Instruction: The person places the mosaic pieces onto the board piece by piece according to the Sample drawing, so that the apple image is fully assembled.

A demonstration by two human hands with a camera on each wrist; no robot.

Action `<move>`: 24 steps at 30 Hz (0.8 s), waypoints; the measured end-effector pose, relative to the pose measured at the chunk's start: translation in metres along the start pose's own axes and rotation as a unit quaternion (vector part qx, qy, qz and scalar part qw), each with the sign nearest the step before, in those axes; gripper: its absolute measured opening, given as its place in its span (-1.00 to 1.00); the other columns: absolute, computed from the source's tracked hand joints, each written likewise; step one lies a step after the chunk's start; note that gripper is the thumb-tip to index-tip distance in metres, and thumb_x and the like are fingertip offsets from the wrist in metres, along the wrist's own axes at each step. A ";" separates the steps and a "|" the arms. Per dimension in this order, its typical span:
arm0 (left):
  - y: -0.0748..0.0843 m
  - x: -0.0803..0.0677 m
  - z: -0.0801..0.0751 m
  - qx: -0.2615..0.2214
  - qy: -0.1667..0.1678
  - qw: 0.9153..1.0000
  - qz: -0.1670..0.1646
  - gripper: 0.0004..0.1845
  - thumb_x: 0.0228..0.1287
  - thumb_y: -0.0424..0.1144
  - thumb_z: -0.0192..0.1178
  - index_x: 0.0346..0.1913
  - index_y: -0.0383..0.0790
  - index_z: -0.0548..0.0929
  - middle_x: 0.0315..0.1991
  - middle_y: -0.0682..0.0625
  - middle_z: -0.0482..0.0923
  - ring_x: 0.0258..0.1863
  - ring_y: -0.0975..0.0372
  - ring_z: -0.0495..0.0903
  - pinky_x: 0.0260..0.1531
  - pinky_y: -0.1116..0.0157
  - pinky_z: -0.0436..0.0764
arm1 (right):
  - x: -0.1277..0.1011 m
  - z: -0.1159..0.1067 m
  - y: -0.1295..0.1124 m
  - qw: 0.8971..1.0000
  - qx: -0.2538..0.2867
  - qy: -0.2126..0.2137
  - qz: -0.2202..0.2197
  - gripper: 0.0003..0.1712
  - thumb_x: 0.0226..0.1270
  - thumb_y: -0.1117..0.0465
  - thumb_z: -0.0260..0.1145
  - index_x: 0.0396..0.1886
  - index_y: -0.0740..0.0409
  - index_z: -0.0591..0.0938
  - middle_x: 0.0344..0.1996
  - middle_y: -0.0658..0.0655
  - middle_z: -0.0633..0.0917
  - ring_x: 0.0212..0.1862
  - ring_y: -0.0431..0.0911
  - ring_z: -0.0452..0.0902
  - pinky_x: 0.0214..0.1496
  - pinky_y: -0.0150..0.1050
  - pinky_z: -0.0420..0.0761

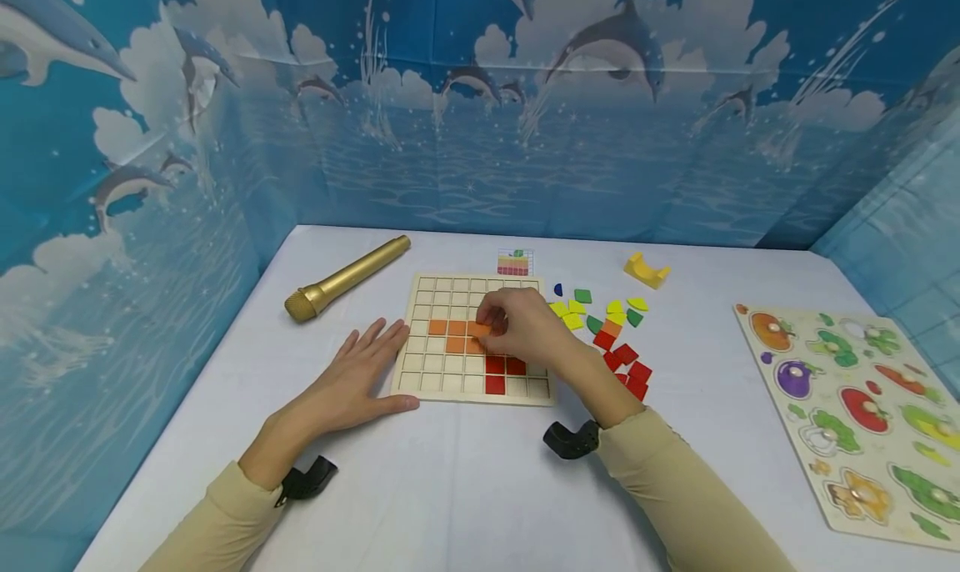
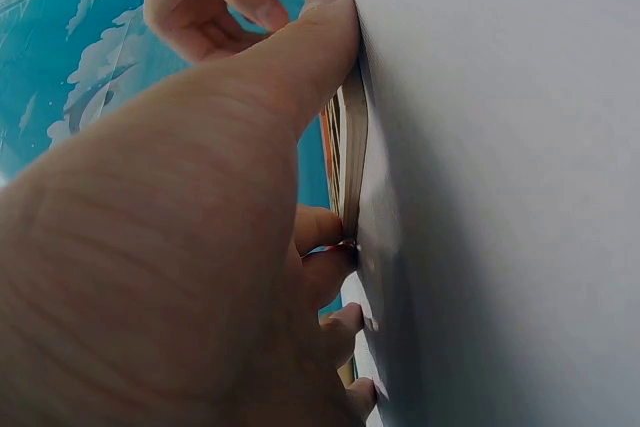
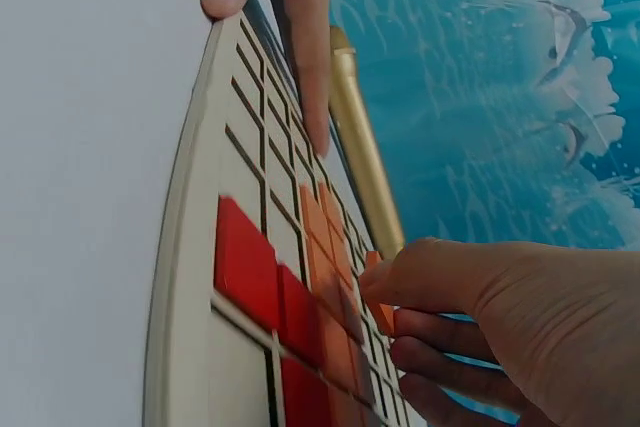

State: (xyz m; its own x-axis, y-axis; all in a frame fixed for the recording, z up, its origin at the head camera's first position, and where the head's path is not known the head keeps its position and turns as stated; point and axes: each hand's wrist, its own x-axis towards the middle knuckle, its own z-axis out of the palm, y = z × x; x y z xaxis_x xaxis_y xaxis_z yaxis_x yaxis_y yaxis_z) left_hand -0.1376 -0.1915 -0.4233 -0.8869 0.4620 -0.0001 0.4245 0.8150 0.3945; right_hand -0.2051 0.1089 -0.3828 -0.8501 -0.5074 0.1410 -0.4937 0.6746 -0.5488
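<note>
- The left hand [image 1: 360, 376] is lying flat on the white table [image 1: 465, 489], fingers straight and spread, its thumb and fingertips pressing against the near-left corner of the wooden grid board [image 1: 420, 380]; the left wrist view is showing the thumb [image 2: 310, 47] against the board's edge.
- The right hand [image 1: 525, 326] is hovering over the middle of the board, its thumb and fingers pinching a small orange square tile [image 1: 480, 330] and holding it at a grid cell beside the orange tiles [image 1: 447, 335] already sitting there; whether the tile is fully seated is hard to tell, since the fingers are covering it.
- Red tiles [image 1: 504, 373] are filling cells in the board's near rows, just right of centre.
- Loose red, yellow, green and orange pieces [image 1: 615, 334] are lying just right of the board.
- A fruit peg puzzle [image 1: 855, 405] is lying well apart at the far right.
- A gold microphone [image 1: 345, 278] is lying beyond the board on the left.
- A small pattern card [image 1: 514, 262] and a yellow block [image 1: 647, 269] are sitting behind the board.
</note>
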 end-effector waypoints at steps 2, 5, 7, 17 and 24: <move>0.000 0.000 0.000 -0.002 -0.001 1.000 0.000 0.19 0.27 0.39 0.32 0.71 -0.20 0.03 0.73 -0.07 -0.03 0.73 -0.07 -0.17 0.66 -0.22 -0.18 | 0.006 0.007 -0.004 1.000 0.000 -0.002 -0.006 -0.77 0.20 0.20 0.61 -0.18 0.08 0.76 -0.33 0.00 0.72 -0.25 -0.12 0.56 -0.13 -0.27 0.65; -0.001 -0.001 0.000 -0.003 -0.002 1.000 -0.001 0.19 0.27 0.39 0.32 0.72 -0.19 0.03 0.74 -0.06 -0.03 0.74 -0.07 -0.18 0.66 -0.21 -0.18 | 0.014 0.015 -0.011 1.000 0.001 -0.002 -0.017 -0.79 0.22 0.21 0.60 -0.18 0.08 0.77 -0.32 0.00 0.73 -0.24 -0.13 0.56 -0.11 -0.27 0.65; -0.001 -0.001 0.001 -0.003 -0.002 1.000 0.000 0.18 0.27 0.38 0.32 0.72 -0.19 0.03 0.74 -0.06 -0.03 0.74 -0.06 -0.17 0.66 -0.21 -0.18 | 0.019 0.021 -0.016 1.000 0.002 -0.004 -0.027 -0.80 0.23 0.22 0.59 -0.17 0.09 0.77 -0.31 0.00 0.74 -0.24 -0.13 0.57 -0.10 -0.28 0.65; -0.001 -0.001 0.001 -0.001 0.004 1.000 0.007 0.17 0.28 0.37 0.33 0.71 -0.19 0.04 0.73 -0.07 -0.02 0.73 -0.09 -0.16 0.65 -0.23 -0.18 | 0.025 0.042 -0.031 0.998 0.003 -0.009 -0.069 -0.87 0.29 0.25 0.57 -0.18 0.09 0.81 -0.25 0.00 0.77 -0.20 -0.14 0.62 -0.06 -0.28 0.67; -0.001 -0.001 -0.001 -0.002 0.003 1.000 0.009 0.17 0.30 0.37 0.32 0.71 -0.19 0.03 0.73 -0.09 -0.02 0.73 -0.10 -0.16 0.65 -0.24 -0.18 | 0.022 0.046 -0.033 0.997 -0.012 0.005 -0.080 -0.92 0.27 0.27 0.58 -0.36 0.03 0.81 -0.33 -0.05 0.76 -0.23 -0.16 0.56 -0.13 -0.30 0.60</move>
State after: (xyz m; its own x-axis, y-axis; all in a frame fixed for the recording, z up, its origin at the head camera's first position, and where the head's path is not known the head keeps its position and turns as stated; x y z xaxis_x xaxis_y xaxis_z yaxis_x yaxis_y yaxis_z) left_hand -0.1372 -0.1932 -0.4231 -0.8801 0.4746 0.0131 0.4401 0.8051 0.3977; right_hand -0.1995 0.0510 -0.3992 -0.7616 -0.6044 0.2337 -0.6274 0.5975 -0.4993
